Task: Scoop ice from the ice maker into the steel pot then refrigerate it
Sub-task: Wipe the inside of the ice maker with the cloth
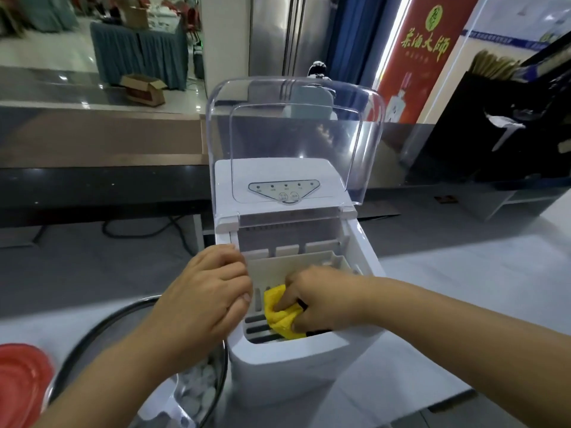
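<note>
1. Hands: the left hand lies on the left rim of the ice maker, fingers curled over the edge and steadying the unit. The right hand is down inside the basket, pinching a yellow cloth against the slotted floor.
2. Ice maker: it stands on the white surface with its clear lid raised upright. No ice is visible in the exposed part of the basket.
3. Steel pot: it sits just beside the ice maker at lower left, partly hidden under the left forearm. Ice pieces lie inside it. A red item sits at the left edge beside the pot.
4. Step in hand: judged from the loaded pot and the bare basket, scooping appears finished and the basket is being wiped.
5. Next move: withdraw the cloth, close the lid, then take the pot in both hands. It should be kept level, since loose ice will shift. A tall steel cabinet behind may be the refrigerator; this cannot be confirmed.
</note>
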`<control>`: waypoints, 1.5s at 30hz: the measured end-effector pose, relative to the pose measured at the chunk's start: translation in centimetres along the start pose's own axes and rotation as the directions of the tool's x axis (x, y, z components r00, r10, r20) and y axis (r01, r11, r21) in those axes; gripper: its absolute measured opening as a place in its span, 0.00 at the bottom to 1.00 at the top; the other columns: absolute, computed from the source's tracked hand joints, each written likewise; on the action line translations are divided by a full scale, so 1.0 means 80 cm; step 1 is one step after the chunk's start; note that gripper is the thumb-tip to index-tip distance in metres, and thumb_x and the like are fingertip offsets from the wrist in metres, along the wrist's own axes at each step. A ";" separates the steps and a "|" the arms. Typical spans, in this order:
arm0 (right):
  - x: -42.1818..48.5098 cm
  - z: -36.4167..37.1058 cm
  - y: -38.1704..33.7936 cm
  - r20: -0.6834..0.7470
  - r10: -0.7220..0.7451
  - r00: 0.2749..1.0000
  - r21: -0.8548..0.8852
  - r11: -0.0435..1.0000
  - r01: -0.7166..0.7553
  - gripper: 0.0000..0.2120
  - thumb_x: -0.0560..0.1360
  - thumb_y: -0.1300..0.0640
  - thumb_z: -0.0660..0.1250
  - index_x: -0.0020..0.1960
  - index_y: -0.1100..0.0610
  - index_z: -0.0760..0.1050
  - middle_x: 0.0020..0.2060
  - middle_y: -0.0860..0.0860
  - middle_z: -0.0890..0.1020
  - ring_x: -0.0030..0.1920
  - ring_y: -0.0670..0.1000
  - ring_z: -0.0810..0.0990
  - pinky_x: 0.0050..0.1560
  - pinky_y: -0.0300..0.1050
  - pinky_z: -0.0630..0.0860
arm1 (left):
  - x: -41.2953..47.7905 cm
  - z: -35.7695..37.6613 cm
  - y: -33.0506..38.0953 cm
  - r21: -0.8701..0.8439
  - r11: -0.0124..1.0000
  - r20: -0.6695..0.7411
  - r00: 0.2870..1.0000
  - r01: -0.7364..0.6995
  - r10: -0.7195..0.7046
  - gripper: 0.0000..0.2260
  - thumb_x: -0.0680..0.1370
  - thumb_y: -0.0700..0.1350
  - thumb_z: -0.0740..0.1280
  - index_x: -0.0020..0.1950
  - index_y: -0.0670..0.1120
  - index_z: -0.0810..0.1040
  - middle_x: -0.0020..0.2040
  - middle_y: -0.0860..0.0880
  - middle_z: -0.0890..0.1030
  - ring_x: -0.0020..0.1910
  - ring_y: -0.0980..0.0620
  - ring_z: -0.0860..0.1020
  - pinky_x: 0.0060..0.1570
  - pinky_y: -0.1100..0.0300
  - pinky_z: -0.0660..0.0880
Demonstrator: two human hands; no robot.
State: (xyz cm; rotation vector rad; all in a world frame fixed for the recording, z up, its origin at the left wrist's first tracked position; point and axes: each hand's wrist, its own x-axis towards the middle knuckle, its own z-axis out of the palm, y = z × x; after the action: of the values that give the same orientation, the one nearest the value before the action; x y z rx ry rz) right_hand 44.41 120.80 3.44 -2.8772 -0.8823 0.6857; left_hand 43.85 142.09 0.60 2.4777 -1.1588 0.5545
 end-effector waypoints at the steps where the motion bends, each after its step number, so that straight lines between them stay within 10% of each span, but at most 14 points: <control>1: 0.002 0.000 -0.002 0.016 -0.036 0.999 0.028 0.999 0.036 0.20 0.74 0.51 0.66 0.65 0.48 0.75 0.48 0.48 0.73 0.46 0.51 0.72 0.42 0.42 0.69 | 0.000 0.000 0.000 -0.011 1.000 -0.005 1.000 0.006 -0.006 0.11 0.77 0.47 0.56 0.38 0.54 0.75 0.39 0.60 0.75 0.52 0.58 0.71 0.65 0.63 0.59; 13: -0.016 -0.039 -0.003 -0.057 -0.147 0.988 0.043 0.988 0.149 0.19 0.75 0.58 0.66 0.65 0.48 0.76 0.60 0.48 0.73 0.55 0.48 0.71 0.57 0.43 0.72 | 0.003 -0.001 -0.004 -0.039 0.999 0.023 1.000 0.004 -0.003 0.11 0.77 0.47 0.56 0.37 0.51 0.75 0.39 0.57 0.76 0.52 0.56 0.72 0.65 0.60 0.62; 22: 0.018 -0.015 -0.005 -0.121 -0.484 0.867 -0.708 0.654 0.266 0.04 0.72 0.51 0.69 0.46 0.46 0.80 0.48 0.48 0.76 0.45 0.51 0.70 0.42 0.46 0.69 | 0.000 0.002 -0.004 -0.132 0.991 0.041 0.999 0.032 -0.027 0.09 0.77 0.47 0.56 0.38 0.57 0.70 0.39 0.62 0.70 0.53 0.58 0.71 0.66 0.54 0.61; 37: -0.026 -0.028 0.009 -0.140 -0.025 0.990 -0.626 0.777 -0.069 0.13 0.73 0.58 0.62 0.54 0.49 0.79 0.56 0.52 0.72 0.44 0.55 0.68 0.38 0.47 0.68 | -0.005 0.006 0.000 -0.113 0.992 -0.006 0.998 0.062 -0.063 0.12 0.77 0.46 0.55 0.37 0.52 0.74 0.39 0.60 0.74 0.54 0.60 0.70 0.68 0.61 0.59; 45: -0.024 -0.031 0.001 0.193 0.199 0.961 -0.481 0.873 -0.084 0.12 0.75 0.51 0.59 0.45 0.55 0.79 0.43 0.53 0.79 0.39 0.54 0.74 0.39 0.46 0.73 | -0.004 0.006 -0.003 -0.115 0.992 0.008 0.998 0.060 -0.059 0.13 0.77 0.46 0.54 0.38 0.54 0.74 0.40 0.61 0.74 0.55 0.60 0.71 0.66 0.61 0.61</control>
State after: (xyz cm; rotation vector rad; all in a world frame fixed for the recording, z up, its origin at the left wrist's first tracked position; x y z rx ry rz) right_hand 44.12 119.90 6.41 -3.3712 -0.9885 0.9684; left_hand 43.95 142.21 -0.02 2.4080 -1.0834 0.4524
